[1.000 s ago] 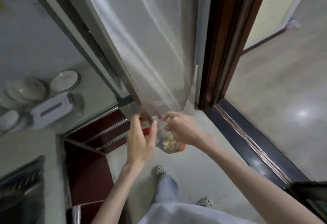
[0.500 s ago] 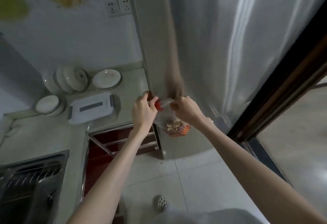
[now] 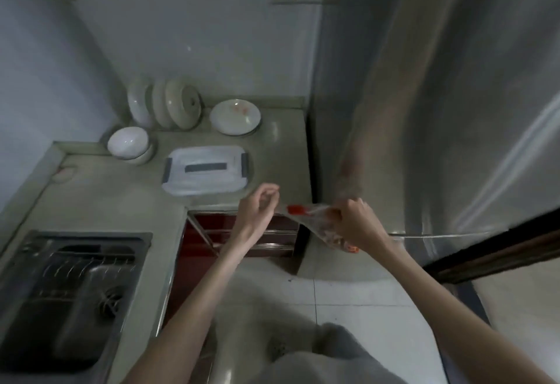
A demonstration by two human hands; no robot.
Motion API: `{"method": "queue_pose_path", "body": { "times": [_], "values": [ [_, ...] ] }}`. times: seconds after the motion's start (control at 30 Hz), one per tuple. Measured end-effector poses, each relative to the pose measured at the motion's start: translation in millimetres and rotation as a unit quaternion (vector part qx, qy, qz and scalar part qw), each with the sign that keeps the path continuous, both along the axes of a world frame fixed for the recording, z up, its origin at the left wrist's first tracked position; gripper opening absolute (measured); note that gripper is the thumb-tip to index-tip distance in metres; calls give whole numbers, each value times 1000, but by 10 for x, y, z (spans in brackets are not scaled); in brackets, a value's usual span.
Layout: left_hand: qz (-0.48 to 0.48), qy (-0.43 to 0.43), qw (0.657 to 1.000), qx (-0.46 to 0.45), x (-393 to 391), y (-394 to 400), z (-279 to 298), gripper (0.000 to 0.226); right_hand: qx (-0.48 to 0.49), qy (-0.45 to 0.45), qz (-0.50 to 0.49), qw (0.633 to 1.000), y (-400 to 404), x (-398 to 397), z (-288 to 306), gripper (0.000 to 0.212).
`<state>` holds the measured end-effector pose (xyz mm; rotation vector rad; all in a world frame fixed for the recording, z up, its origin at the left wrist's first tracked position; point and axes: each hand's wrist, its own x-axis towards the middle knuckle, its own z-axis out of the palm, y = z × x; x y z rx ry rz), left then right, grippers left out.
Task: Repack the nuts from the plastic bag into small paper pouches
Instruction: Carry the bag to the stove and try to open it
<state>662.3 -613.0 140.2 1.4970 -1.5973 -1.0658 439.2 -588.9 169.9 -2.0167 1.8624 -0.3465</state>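
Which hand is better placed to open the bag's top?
Probably the left hand: it holds nothing and sits beside the red strip of the plastic bag, while the right hand already grips that bag.

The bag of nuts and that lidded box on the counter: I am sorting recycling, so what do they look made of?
The bag of nuts, gripped by the right hand, looks like thin clear plastic film: nuts show through and it crumples. The lidded box looks like translucent rigid plastic with grey clips, though blur leaves that open.
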Motion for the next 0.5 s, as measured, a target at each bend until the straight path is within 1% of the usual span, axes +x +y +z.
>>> {"method": "queue_pose_path", "body": {
  "times": [0.07, 0.13, 0.17, 0.23, 0.27, 0.33, 0.4, 0.5],
  "values": [
    [57, 33, 996, 57, 427, 325, -225, 16, 38, 20, 53, 998, -37, 216, -169, 21],
    [126, 53, 987, 90, 838, 704, -414, 14, 58, 17, 92, 994, -133, 448, -319, 25],
    [164, 55, 979, 106, 1015, 907, -496, 14, 69, 20, 115, 991, -193, 578, -387, 25],
    [260, 73, 954, 134, 1294, 1329, -616, 14, 108, 42, 188, 975, -301, 874, -511, 25],
    [310, 80, 937, 141, 1393, 1527, -650, 15, 141, 51, 235, 961, -338, 1038, -566, 24],
    [400, 84, 900, 152, 1494, 1893, -677, 18, 200, 71, 335, 918, -383, 1386, -665, 19],
    [478, 105, 857, 162, 1464, 2229, -671, 19, 210, 109, 424, 874, -379, 1732, -743, 12],
    [575, 137, 784, 188, 1249, 2716, -686, 21, 198, 141, 520, 819, -249, 2149, -806, 12]
  ]
}}
